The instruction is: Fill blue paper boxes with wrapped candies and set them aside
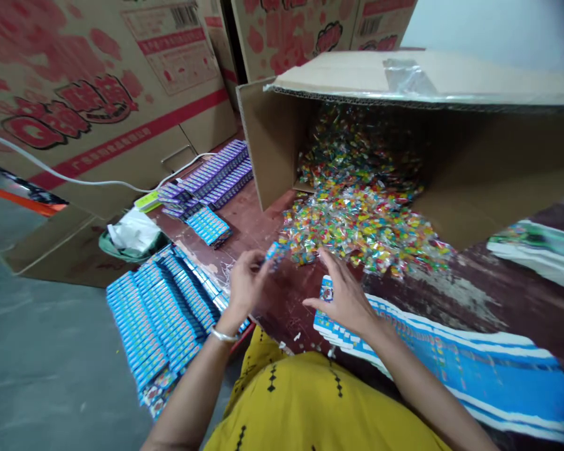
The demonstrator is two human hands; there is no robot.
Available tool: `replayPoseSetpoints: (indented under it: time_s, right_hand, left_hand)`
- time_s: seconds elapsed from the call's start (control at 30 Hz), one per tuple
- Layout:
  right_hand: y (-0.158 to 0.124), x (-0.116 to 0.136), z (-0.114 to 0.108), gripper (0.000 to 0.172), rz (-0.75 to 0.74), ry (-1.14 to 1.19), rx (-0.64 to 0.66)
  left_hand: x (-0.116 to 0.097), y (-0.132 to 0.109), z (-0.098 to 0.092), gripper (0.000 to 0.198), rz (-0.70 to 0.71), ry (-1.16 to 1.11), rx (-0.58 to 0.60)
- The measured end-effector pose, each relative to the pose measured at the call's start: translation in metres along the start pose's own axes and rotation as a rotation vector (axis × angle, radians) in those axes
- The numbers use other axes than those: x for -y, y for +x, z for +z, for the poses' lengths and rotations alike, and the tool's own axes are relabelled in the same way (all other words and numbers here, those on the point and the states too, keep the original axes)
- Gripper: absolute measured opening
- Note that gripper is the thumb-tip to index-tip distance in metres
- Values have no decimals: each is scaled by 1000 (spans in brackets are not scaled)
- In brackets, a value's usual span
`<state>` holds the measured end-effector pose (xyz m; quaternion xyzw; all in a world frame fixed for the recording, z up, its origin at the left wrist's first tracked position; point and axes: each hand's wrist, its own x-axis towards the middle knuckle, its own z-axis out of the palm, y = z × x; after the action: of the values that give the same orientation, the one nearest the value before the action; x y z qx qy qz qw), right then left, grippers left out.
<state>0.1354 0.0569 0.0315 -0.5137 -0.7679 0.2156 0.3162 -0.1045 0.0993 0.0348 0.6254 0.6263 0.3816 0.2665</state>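
Observation:
My left hand (247,283) is closed on a small blue box (276,251), held just above the dark red table (474,294). My right hand (344,297) hovers with fingers spread over the left end of a long row of flat blue box blanks (455,363), near the edge of a pile of colourful wrapped candies (364,228). The candies spill out of a large cardboard box (272,144) that lies on its side. Rows of filled blue boxes (162,316) lie to the left of my left hand.
More small boxes in purple and blue (216,175) sit farther back on the table. A green bowl with white paper (131,238) is at the left edge. Printed cartons (89,106) stand behind, crossed by a white cable (75,180). Grey floor lies to the left.

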Motion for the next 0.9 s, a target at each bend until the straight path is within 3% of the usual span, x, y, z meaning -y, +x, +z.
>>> replayPoseSetpoints:
  time_s: [0.07,0.2,0.33,0.47,0.57,0.63,0.77,0.83,0.9]
  right_hand:
    - [-2,-1,-4,86,36,-3,-7]
    - [-8,-7,-9,73,96,8,-13]
    - [-17,-9,-6,69,172,20,-12]
    - [-26,-17,-10,67,242,27,-31]
    - [-29,-32,-17,45,261,-2,-100]
    - [-28,-44,-18,30,267,-71,-120]
    - [-21,-58,-11,26,268,-229,-26]
    - [-18,-57,-4,25,239,-271,10]
    - [-16,-53,0,23,196,-290,21]
  left_hand:
    - [19,22,-26,22,82,393,-154]
    - [55,56,-60,25,97,872,-218]
    - [74,72,-67,27,72,980,-228]
    - [73,73,-66,34,57,940,-314]
    - [54,52,-44,34,117,760,-276]
    - [33,24,-15,35,200,583,-136]
    - [-6,-41,51,52,345,397,305]
    - [-16,-61,74,59,375,422,399]
    - [-18,-69,85,63,368,469,421]
